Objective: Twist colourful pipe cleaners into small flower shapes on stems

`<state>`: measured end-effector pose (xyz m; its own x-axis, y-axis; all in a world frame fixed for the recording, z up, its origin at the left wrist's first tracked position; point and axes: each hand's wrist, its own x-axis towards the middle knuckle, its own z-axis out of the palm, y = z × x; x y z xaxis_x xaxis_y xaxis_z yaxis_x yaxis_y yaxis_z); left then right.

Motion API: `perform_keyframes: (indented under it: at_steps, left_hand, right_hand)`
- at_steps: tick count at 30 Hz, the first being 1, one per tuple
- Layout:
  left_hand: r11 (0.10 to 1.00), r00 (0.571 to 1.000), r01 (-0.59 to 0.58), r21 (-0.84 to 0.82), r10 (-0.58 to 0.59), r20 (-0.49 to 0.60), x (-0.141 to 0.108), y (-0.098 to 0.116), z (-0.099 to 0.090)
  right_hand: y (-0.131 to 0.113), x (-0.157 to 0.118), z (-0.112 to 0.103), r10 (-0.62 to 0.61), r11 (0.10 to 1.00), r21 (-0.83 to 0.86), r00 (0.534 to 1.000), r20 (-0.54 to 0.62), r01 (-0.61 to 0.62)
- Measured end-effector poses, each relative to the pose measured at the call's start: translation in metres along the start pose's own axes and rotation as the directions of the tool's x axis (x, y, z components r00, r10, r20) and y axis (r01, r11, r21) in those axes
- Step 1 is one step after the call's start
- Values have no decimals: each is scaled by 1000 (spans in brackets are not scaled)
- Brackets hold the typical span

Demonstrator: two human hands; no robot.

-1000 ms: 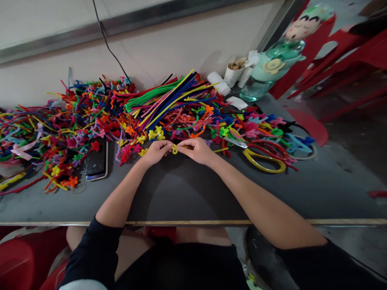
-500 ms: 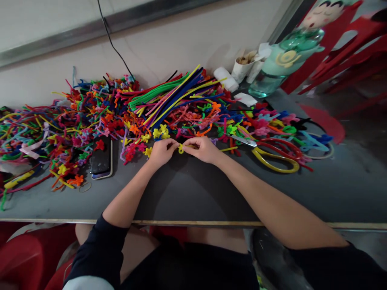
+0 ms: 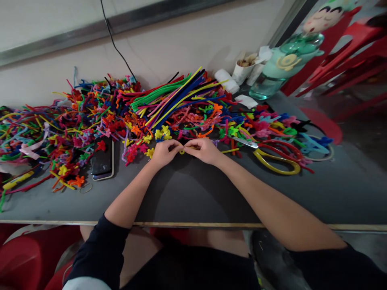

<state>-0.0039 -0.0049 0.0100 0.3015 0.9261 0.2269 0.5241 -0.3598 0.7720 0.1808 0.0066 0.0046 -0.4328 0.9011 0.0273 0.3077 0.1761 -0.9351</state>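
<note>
A yellow pipe cleaner [image 3: 182, 152] is pinched between my two hands, just above the dark table. Its looped end shows as a small ring below the fingertips, and the rest is mostly hidden by fingers. My left hand [image 3: 165, 153] is closed on the looped part. Close against it, my right hand [image 3: 204, 150] pinches the same pipe cleaner. A straight yellow length [image 3: 230, 151] sticks out to the right of that hand. Behind the left hand lie yellow pipe-cleaner flowers [image 3: 162, 133].
A bundle of straight pipe cleaners [image 3: 169, 94] lies on a heap of twisted ones [image 3: 87, 108] along the wall. Scissors [image 3: 276, 161] rest at the right, a phone [image 3: 102, 163] at the left. A green bottle [image 3: 272, 72] and a paper roll [image 3: 226, 81] stand at the back right.
My fingertips have drawn together over the yellow loop, so less of it shows now. Both hands stay in nearly the same place.
</note>
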Motion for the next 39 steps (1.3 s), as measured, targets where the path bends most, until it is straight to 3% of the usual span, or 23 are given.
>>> perform_keyframes:
  at_steps: [10,22,36,39]
  left_hand:
    - [999,998,52,9,-52,-35,3,-8,-4]
    - [985,982,155,-80,-162,-99,1,-9,3]
    - [964,987,141,-227,-156,-50,10,-22,3]
    - [993,990,66,-102,-78,-116,5,-21,3]
  right_hand:
    - [4,5,2,-20,993,-113,1000,16,21]
    - [4,7,3,-88,979,-187,995,-44,78]
    - [9,10,3,-64,992,-113,997,-42,59]
    - [9,11,4,-58,994,-100,998,-38,54]
